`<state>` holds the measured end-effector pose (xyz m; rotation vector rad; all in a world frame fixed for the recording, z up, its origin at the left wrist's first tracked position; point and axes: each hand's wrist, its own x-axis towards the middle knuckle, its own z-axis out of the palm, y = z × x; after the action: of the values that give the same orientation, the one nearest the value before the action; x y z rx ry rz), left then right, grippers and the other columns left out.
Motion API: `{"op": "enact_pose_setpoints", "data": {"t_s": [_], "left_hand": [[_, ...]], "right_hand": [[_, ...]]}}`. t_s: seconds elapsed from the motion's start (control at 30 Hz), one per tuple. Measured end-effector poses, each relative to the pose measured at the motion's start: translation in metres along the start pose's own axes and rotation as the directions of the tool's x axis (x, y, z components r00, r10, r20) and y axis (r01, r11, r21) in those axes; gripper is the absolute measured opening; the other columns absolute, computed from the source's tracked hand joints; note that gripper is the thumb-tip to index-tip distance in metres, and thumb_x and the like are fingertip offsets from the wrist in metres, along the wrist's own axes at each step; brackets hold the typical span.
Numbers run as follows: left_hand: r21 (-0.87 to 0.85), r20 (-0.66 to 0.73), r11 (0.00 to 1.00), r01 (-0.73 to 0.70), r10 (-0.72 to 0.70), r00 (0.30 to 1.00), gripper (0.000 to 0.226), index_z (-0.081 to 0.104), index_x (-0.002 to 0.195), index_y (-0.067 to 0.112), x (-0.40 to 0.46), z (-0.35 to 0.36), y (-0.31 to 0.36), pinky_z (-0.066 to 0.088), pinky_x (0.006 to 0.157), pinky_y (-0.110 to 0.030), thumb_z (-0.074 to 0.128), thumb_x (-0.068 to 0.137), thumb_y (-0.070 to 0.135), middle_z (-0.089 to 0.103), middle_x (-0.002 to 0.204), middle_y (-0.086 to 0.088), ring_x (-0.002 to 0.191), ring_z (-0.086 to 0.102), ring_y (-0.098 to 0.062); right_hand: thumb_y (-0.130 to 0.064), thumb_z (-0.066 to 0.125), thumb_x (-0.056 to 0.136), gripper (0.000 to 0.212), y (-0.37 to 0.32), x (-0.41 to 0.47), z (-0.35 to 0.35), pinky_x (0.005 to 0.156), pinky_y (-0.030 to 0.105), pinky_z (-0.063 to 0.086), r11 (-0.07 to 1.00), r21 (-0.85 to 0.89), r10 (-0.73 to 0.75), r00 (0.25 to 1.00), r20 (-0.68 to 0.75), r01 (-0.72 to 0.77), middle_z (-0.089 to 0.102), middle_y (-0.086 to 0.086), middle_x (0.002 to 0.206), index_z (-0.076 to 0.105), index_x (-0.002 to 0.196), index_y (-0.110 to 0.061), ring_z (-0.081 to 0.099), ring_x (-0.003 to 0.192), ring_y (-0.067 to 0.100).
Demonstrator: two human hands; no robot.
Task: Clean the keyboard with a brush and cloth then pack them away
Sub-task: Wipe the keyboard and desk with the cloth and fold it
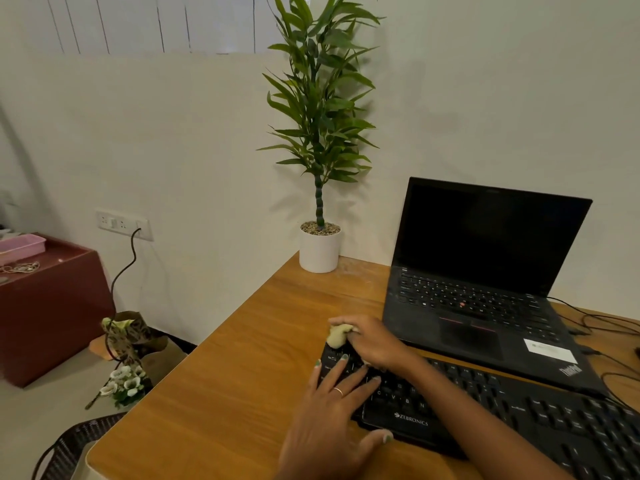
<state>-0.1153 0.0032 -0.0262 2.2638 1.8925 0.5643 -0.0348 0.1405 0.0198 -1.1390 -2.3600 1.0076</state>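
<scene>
At the far left a dark red box-shaped cabinet point(52, 306) carries a pale pink plastic tray point(20, 247). On the wall beside it is a white socket plate point(124, 224) with a dark cable point(121, 275) hanging from it. Below, on the floor, lie a bunch of white flowers point(124, 384) in patterned wrapping and a dark woven basket point(72, 441).

The smooth wooden table point(225, 375) has a warm orange grain. At its back edge stands a leafy green plant in a plain white round pot point(319, 249) topped with pebbles.

The left hand point(332, 407) lies flat, palm down, across the left end of the black plastic keyboard point(519, 410). Its fingers are spread straight over the keys, its thumb rests along the keyboard's front edge, and a thin ring shows on one finger. Nothing is held in its grip.

The right hand point(372, 337) reaches across from the right, its forearm passing over the keys. Its grip is curled round a small, soft, pale yellow-green cloth point(338, 335), bunched into a wad and pressed against the keyboard's far left corner.

Behind the keyboard sits an open matte black laptop point(485, 271) with a dark screen and a white sticker on its palm rest. Thin black wires point(602, 323) trail over the table at the right.
</scene>
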Motion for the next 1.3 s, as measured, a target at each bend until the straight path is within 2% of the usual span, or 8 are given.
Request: {"op": "enact_pose_setpoints", "data": {"t_s": [0.13, 0.23, 0.43, 0.73, 0.87, 1.03, 1.17, 1.3], "left_hand": [[-0.011, 0.007, 1.000, 0.020, -0.020, 1.000, 0.072, 0.018, 0.150, 0.046, -0.001, -0.001, 0.000, -0.023, 0.109, -0.028, 0.039, 0.087, 0.074, 0.008, 0.159, 0.022, 0.143, -0.014, 0.001], [-0.009, 0.000, 1.000, 0.030, -0.030, 1.000, 0.073, 0.017, 0.151, 0.045, -0.001, 0.000, -0.001, -0.019, 0.114, -0.031, 0.038, 0.087, 0.075, 0.007, 0.159, 0.022, 0.144, -0.011, 0.000], [0.031, 0.028, 0.999, 0.039, -0.040, 0.999, 0.076, 0.012, 0.151, 0.045, 0.000, 0.000, 0.000, -0.021, 0.113, -0.032, 0.029, 0.085, 0.079, 0.002, 0.158, 0.023, 0.146, -0.011, -0.002], [-0.009, -0.023, 0.999, 0.034, -0.034, 0.999, 0.079, 0.011, 0.151, 0.046, 0.000, 0.001, -0.002, -0.019, 0.112, -0.027, 0.039, 0.083, 0.077, 0.006, 0.158, 0.024, 0.146, -0.006, 0.000], [-0.015, -0.033, 0.998, 0.054, -0.055, 0.998, 0.082, 0.011, 0.151, 0.044, -0.001, -0.001, -0.002, -0.015, 0.115, -0.027, 0.037, 0.082, 0.080, 0.006, 0.158, 0.024, 0.146, -0.005, 0.001], [-0.012, -0.054, 0.998, 0.063, -0.063, 0.997, 0.088, 0.006, 0.150, 0.045, -0.002, 0.001, -0.002, -0.017, 0.111, -0.022, 0.023, 0.075, 0.087, 0.004, 0.157, 0.026, 0.144, -0.005, 0.003], [-0.011, -0.056, 0.998, 0.055, -0.055, 0.997, 0.085, 0.003, 0.151, 0.043, -0.001, 0.002, -0.001, -0.015, 0.112, -0.024, 0.037, 0.082, 0.079, 0.001, 0.156, 0.027, 0.140, -0.008, 0.006], [-0.020, -0.050, 0.999, 0.048, -0.049, 0.998, 0.084, 0.002, 0.150, 0.045, -0.001, 0.002, 0.000, -0.014, 0.114, -0.024, 0.040, 0.082, 0.078, 0.003, 0.157, 0.027, 0.143, -0.005, 0.004]], "right_hand": [[0.007, 0.038, 0.092, 0.041, -0.005, 0.013, -0.005, 0.092, 0.019, 0.044, 1.000, -0.031, -0.001, 0.999, 0.054, 0.002, 0.056, 0.007, 0.130, 0.061, 0.122, -0.009, 0.055, 0.114, 0.014], [0.008, 0.038, 0.090, 0.041, 0.001, 0.008, -0.030, 0.078, 0.031, 0.053, 0.995, -0.097, 0.047, 0.989, 0.142, -0.033, 0.060, 0.010, 0.117, 0.064, 0.115, -0.010, 0.062, 0.092, 0.021], [0.009, 0.045, 0.087, 0.040, 0.027, -0.015, -0.075, 0.084, 0.026, 0.044, 0.982, -0.162, 0.137, 0.959, 0.248, -0.098, 0.060, 0.008, 0.123, 0.066, 0.114, -0.011, 0.055, 0.102, 0.018], [0.007, 0.042, 0.089, 0.041, -0.004, 0.014, -0.033, 0.056, 0.010, 0.040, 0.995, -0.078, 0.076, 0.971, 0.227, -0.059, 0.059, 0.006, 0.119, 0.062, 0.120, -0.011, 0.050, 0.073, 0.000], [0.010, 0.040, 0.086, 0.043, -0.005, 0.021, -0.029, 0.073, 0.019, 0.047, 0.997, -0.043, 0.075, 0.970, 0.231, -0.066, 0.059, 0.011, 0.124, 0.065, 0.116, -0.010, 0.056, 0.090, 0.010], [0.011, 0.045, 0.084, 0.040, 0.033, -0.005, -0.069, 0.056, 0.022, 0.045, 0.974, 0.068, 0.189, 0.941, 0.281, -0.216, 0.066, 0.016, 0.106, 0.067, 0.110, -0.008, 0.059, 0.071, 0.016], [0.010, 0.047, 0.080, 0.042, 0.062, -0.019, -0.096, 0.085, 0.044, 0.050, 0.956, 0.066, 0.255, 0.924, 0.285, -0.285, 0.066, 0.014, 0.114, 0.072, 0.103, -0.016, 0.061, 0.102, 0.035], [0.007, 0.046, 0.085, 0.037, 0.040, -0.014, -0.084, 0.073, 0.031, 0.050, 0.978, -0.037, 0.209, 0.935, 0.285, -0.207, 0.063, 0.012, 0.116, 0.069, 0.101, -0.018, 0.060, 0.085, 0.019]]}}
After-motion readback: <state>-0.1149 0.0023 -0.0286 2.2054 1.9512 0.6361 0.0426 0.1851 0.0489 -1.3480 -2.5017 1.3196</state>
